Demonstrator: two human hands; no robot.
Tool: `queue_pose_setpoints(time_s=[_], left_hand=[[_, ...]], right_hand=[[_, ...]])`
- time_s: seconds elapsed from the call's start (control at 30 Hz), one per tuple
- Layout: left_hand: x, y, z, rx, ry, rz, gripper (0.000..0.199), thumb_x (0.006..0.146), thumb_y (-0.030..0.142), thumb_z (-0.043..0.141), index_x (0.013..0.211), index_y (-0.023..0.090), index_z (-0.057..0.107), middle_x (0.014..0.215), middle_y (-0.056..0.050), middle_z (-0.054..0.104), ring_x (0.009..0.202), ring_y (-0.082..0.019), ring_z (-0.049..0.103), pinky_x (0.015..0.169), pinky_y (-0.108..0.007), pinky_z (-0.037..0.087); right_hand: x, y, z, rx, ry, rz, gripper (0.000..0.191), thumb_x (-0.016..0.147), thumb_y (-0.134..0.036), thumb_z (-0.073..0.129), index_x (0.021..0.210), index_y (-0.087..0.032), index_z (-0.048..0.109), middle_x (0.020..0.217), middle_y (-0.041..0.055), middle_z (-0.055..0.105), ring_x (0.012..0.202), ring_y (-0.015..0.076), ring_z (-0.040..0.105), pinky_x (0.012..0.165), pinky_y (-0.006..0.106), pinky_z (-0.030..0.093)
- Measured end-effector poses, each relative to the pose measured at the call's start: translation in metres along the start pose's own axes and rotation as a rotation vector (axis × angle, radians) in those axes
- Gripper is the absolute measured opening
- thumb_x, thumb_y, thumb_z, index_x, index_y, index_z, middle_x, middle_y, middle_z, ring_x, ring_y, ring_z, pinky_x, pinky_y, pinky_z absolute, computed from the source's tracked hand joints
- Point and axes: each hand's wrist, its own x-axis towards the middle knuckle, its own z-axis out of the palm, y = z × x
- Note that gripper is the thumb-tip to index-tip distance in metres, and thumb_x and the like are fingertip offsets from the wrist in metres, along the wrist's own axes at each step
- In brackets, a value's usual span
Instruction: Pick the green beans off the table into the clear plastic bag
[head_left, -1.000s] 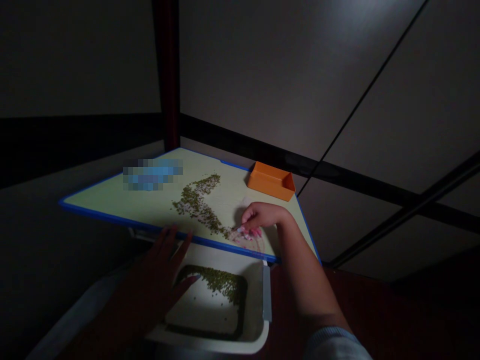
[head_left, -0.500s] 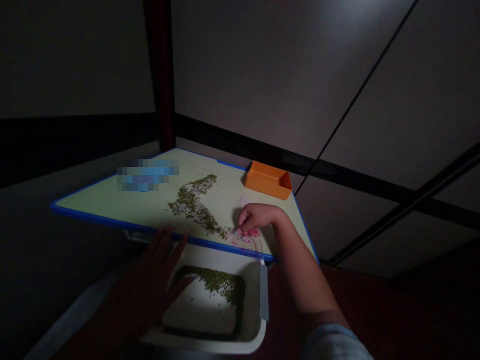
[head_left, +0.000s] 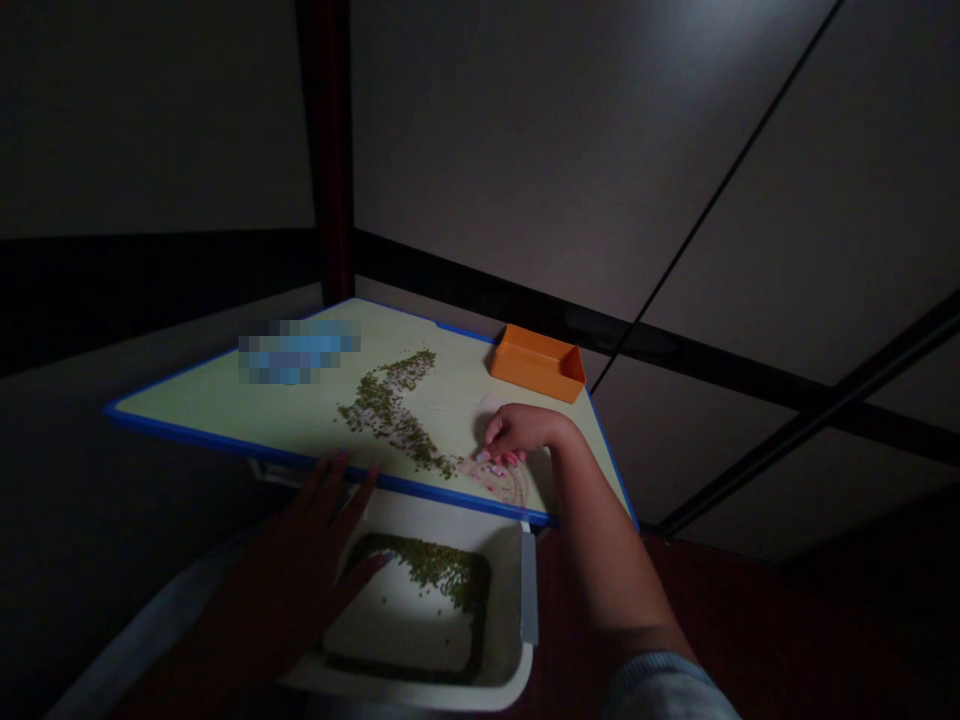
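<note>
Beans [head_left: 382,410]: where are they?

Two places. A long, crooked strip lies across a pale green board [head_left: 442,405] with a blue edge, and more beans [head_left: 439,565] sit in a band along the far side of a white tray [head_left: 405,695], just below the board's near edge.

And the right hand [head_left: 521,432]?

It's at the low end of the strip. Its fingers [head_left: 493,432] are curled together, tips down on the board, right beside the last beans. Whether a bean sits between them, I can't tell.

The left hand [head_left: 292,560]?

It's dark, but the fingers [head_left: 330,485] are spread apart and reach over the board's blue edge. The thumb lies above the tray, near the beans there.

Anything else on the board?

An orange box [head_left: 538,365] with low sides sits at the far edge, well apart from both hands. A blurred blue patch lies left of the strip. A pale sleeve [head_left: 660,688] shows at the bottom of the right arm.
</note>
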Motion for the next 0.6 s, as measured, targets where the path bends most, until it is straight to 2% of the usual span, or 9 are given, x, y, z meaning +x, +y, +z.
queue_pose_setpoints(time_s=[0.1,0.23,0.37,0.47,0.6], left_hand=[[0.0005,0.0000,-0.0003,0.018,0.020,0.015,0.080,0.086,0.068,0.039,0.149,0.020,0.033,0.160,-0.020,0.025,0.146,-0.038,0.026,0.100,-0.052,0.046],[0.0011,-0.0005,0.0011,0.006,0.027,0.020,0.080,0.086,0.068,0.039,0.148,0.019,0.035,0.159,-0.020,0.027,0.146,-0.039,0.026,0.103,-0.053,0.044],[0.0007,-0.0007,0.0029,0.005,0.028,0.010,0.079,0.086,0.069,0.036,0.147,0.018,0.039,0.157,-0.020,0.031,0.145,-0.039,0.028,0.104,-0.053,0.043],[0.0004,-0.0002,0.0034,0.022,0.059,0.028,0.079,0.086,0.068,0.036,0.147,0.017,0.038,0.158,-0.021,0.030,0.145,-0.038,0.028,0.104,-0.052,0.043],[0.0010,0.0013,0.0008,0.039,0.085,0.046,0.076,0.088,0.064,0.038,0.148,0.017,0.036,0.157,-0.022,0.031,0.145,-0.039,0.029,0.104,-0.052,0.044]], right_hand=[[-0.0008,0.0004,-0.0008,-0.037,0.061,0.013,0.017,0.079,-0.020,0.066,0.063,-0.014,0.065,0.049,-0.0042,0.059,0.047,0.0070,0.051,0.050,0.019,0.035],[-0.0023,0.0015,-0.0024,-0.062,0.144,0.002,0.016,0.077,-0.015,0.065,0.060,-0.014,0.065,0.050,-0.0040,0.061,0.049,0.0074,0.053,0.057,0.020,0.039],[-0.0043,0.0036,-0.0050,-0.119,0.198,0.010,0.018,0.077,-0.020,0.067,0.060,-0.014,0.067,0.048,-0.0034,0.059,0.049,0.0087,0.053,0.060,0.021,0.039],[-0.0047,0.0058,-0.0075,-0.188,0.245,0.025,0.019,0.079,-0.025,0.067,0.064,-0.013,0.071,0.050,-0.0019,0.060,0.050,0.0093,0.053,0.058,0.021,0.038],[-0.0027,0.0078,-0.0102,-0.348,0.355,0.102,0.015,0.080,-0.019,0.063,0.076,-0.012,0.076,0.059,0.0012,0.065,0.053,0.0095,0.051,0.056,0.022,0.034]])
